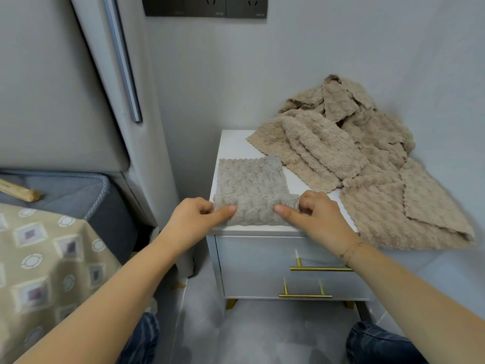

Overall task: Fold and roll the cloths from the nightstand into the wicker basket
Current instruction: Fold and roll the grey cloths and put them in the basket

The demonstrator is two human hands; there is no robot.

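Note:
A grey fluffy cloth (pixel 249 182) lies folded on the front left of the white nightstand (pixel 236 143), its near end curled into a short roll at the front edge. My left hand (pixel 195 218) pinches the roll's left end, thumb laid across its front. My right hand (pixel 312 214) pinches the right end the same way. A heap of several beige cloths (pixel 349 153) covers the back and right of the nightstand top. No wicker basket is in view.
The nightstand has two drawers with gold handles (pixel 320 268). A grey padded headboard (pixel 65 88) and a bed with a patterned beige cover (pixel 44 261) stand on the left. Wall sockets (pixel 204 6) sit above. My knees in jeans (pixel 378 345) show over the grey floor.

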